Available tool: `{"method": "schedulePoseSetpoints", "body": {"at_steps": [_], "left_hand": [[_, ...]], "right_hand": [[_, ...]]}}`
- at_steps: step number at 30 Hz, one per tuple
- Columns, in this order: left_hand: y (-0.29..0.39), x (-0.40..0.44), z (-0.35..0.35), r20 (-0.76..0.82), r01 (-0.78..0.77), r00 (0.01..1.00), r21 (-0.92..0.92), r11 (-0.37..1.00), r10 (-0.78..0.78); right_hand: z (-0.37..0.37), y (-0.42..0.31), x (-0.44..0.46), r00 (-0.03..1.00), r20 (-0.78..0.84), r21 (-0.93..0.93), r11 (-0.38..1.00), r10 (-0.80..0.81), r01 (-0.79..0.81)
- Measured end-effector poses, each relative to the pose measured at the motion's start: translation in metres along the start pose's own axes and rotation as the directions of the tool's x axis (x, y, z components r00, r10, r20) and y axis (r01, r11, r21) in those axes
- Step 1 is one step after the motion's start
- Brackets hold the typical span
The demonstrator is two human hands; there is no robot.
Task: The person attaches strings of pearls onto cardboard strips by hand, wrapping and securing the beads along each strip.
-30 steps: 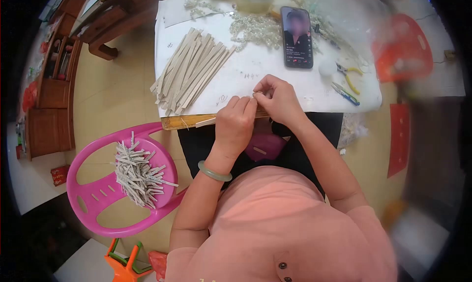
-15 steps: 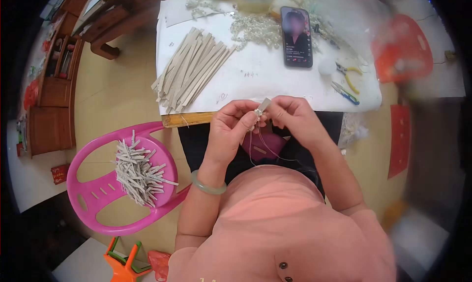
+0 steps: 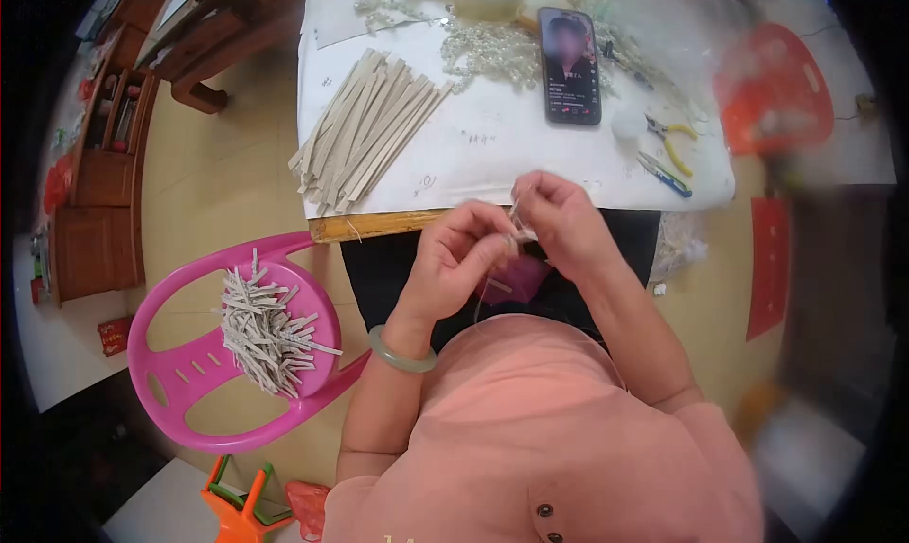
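Just in front of the table edge, my left hand (image 3: 456, 264) pinches a short pale strip (image 3: 524, 234), partly hidden by the fingers. Thin thread (image 3: 480, 308) hangs below the fingers toward my lap. Close beside it, my right hand (image 3: 566, 219) is closed, thumb against forefinger, on what looks like the same thread near the strip. Whether beads sit on the strip is too blurred to make out. Beyond the hands, a bundle of long beige strips (image 3: 369, 131) lies on the white-covered table (image 3: 473, 169).
A pink chair (image 3: 180, 283) on the left bears a pile of short strips (image 3: 270, 335). On the table are a phone (image 3: 570, 65), clear beads (image 3: 492, 55), yellow-handled pliers (image 3: 674, 143) and blue snips (image 3: 666, 176). A red stool (image 3: 775, 89) stands at the right.
My right hand has risen slightly, and its fingers have shifted from the strip's upper end to the thread. The strip has turned from upright to nearly level. The view has shifted slightly.
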State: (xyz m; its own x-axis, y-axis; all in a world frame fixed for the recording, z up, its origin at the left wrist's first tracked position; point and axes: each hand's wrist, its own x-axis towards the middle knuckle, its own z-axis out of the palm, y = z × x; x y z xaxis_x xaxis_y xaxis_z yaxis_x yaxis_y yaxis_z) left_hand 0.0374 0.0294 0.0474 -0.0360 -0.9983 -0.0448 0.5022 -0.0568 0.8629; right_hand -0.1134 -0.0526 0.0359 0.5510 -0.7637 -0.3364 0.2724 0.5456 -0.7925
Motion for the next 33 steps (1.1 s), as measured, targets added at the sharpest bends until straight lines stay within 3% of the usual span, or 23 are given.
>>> {"method": "schedulePoseSetpoints", "body": {"at_steps": [2,3,5,7,9,11,13,14,15,17,19,20,22,24,26,27,29,30,31,33], "left_hand": [[0.007,-0.003,0.011,0.132,0.093,0.987,0.026,0.995,-0.095],[0.003,-0.004,0.015,0.096,0.074,0.992,0.053,0.996,-0.079],[0.006,-0.002,0.009,-0.020,0.088,0.996,0.070,0.994,-0.087],[0.006,0.002,-0.011,-0.214,0.034,0.976,0.054,0.998,-0.022],[0.013,0.002,-0.027,-0.389,-0.081,0.921,-0.108,0.991,0.033],[0.023,-0.007,-0.059,-0.459,-0.121,0.887,-0.123,0.985,0.052],[0.035,-0.016,-0.084,-0.495,-0.152,0.866,-0.146,0.977,0.061],[0.042,-0.021,-0.094,-0.593,-0.196,0.804,-0.194,0.961,0.044],[0.049,-0.028,-0.104,-0.684,-0.246,0.729,-0.234,0.941,0.021],[0.051,-0.038,-0.122,-0.662,-0.283,0.749,-0.262,0.923,0.041],[0.042,-0.036,-0.109,-0.643,-0.234,0.766,-0.267,0.935,0.008],[0.036,-0.032,-0.103,-0.583,-0.224,0.812,-0.292,0.930,0.012],[0.026,-0.019,-0.083,-0.565,-0.191,0.824,-0.192,0.963,0.050],[0.020,-0.011,-0.062,-0.534,-0.143,0.842,-0.091,0.985,0.073],[0.021,-0.005,-0.043,-0.541,-0.086,0.834,0.063,0.994,0.107],[0.020,-0.003,-0.035,-0.532,-0.083,0.840,0.060,0.995,0.102],[0.017,-0.001,-0.022,-0.421,-0.077,0.887,0.276,0.958,0.192],[0.015,-0.001,-0.017,-0.401,-0.084,0.896,0.269,0.959,0.191],[0.012,-0.001,-0.013,-0.397,-0.086,0.898,0.267,0.960,0.191],[0.006,-0.002,-0.009,-0.336,-0.077,0.927,0.257,0.963,0.164]], "right_hand": [[-0.017,-0.012,0.012,0.998,0.007,0.083,0.995,-0.058,0.057],[-0.022,-0.015,0.016,0.994,0.020,0.166,0.981,-0.104,0.099],[-0.016,-0.032,0.008,0.991,-0.013,0.189,0.973,-0.134,0.134],[-0.015,-0.053,-0.001,0.949,-0.276,0.326,0.914,-0.152,0.241],[-0.058,-0.072,-0.006,0.907,-0.397,0.559,0.748,-0.140,0.359],[-0.127,-0.094,-0.024,0.939,-0.128,0.530,0.778,-0.320,0.338],[-0.199,-0.121,-0.054,0.840,-0.388,0.148,0.873,-0.380,0.464],[-0.197,-0.138,-0.067,0.717,-0.532,-0.097,0.874,-0.450,0.477],[-0.242,-0.146,-0.084,0.637,-0.579,-0.289,0.858,-0.509,0.424],[-0.326,-0.162,-0.119,0.612,-0.569,-0.404,0.835,-0.549,0.374],[-0.347,-0.156,-0.127,0.443,-0.606,-0.725,0.688,-0.661,0.036],[-0.345,-0.145,-0.121,0.450,-0.602,-0.723,0.689,-0.659,0.042],[-0.333,-0.121,-0.109,0.247,-0.673,-0.714,0.700,-0.697,0.028],[-0.277,-0.096,-0.096,0.478,-0.523,-0.710,0.671,-0.705,0.214],[-0.188,-0.093,-0.073,0.664,-0.541,-0.555,0.812,-0.517,0.180],[-0.151,-0.089,-0.063,0.726,-0.504,-0.555,0.819,-0.468,0.143],[-0.097,-0.076,-0.045,0.872,-0.353,-0.527,0.842,-0.338,0.113],[-0.074,-0.067,-0.038,0.939,-0.230,-0.496,0.861,-0.255,0.112],[-0.039,-0.067,-0.036,0.967,-0.207,-0.492,0.870,-0.146,0.026],[-0.011,-0.050,-0.019,0.991,-0.025,-0.506,0.857,-0.128,0.098]]}}
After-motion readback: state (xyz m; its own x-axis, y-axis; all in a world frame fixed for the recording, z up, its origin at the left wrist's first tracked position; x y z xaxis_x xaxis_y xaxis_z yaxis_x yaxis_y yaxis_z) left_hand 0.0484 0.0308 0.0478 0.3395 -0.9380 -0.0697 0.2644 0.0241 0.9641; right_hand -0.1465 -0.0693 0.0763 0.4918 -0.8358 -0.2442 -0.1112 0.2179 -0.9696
